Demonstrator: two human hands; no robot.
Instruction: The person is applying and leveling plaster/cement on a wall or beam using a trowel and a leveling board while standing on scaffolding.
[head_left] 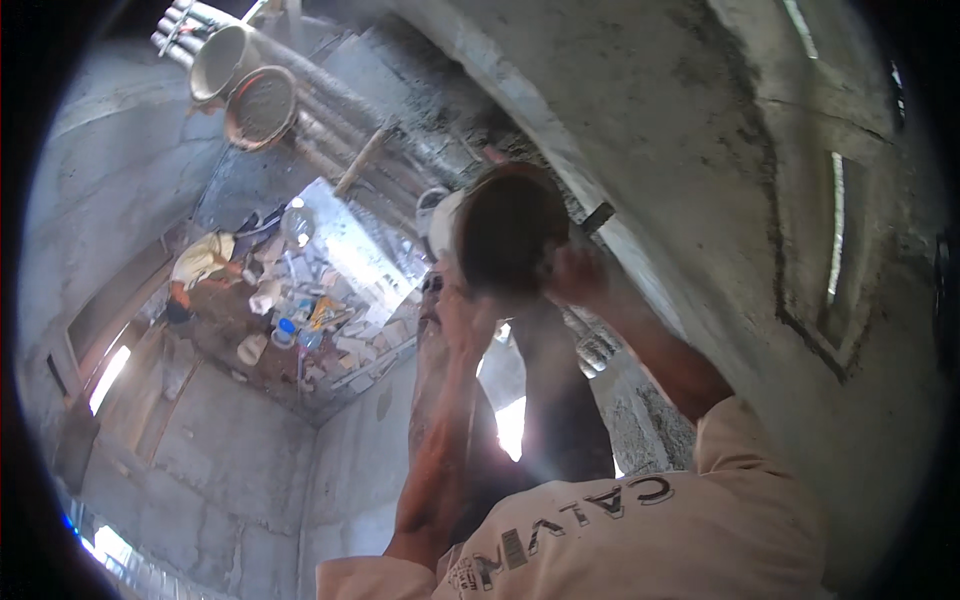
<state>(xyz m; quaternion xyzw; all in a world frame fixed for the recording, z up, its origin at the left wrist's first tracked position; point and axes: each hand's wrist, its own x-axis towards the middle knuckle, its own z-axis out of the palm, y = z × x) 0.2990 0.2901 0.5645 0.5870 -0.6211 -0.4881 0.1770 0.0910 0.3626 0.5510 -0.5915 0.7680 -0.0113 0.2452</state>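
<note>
Both of my hands are on a round bucket (510, 228) with a dark inside, tilted so that its mouth faces me. My left hand (462, 308) grips its lower left side. The right hand (577, 275) holds the lower right of the rim; its fingers are partly blurred. What the bucket contains is too dark to make out. Just left of it is a pale, rounded container (443, 225), partly hidden. My legs show below the bucket, between my forearms.
Two buckets, one pale (222, 62) and one filled with grey mortar (262, 106), stand on scaffold poles (325, 85) at upper left. Far below, a co-worker (205, 258) bends beside rubble (370, 345). A rough plastered wall (680, 150) rises close on the right.
</note>
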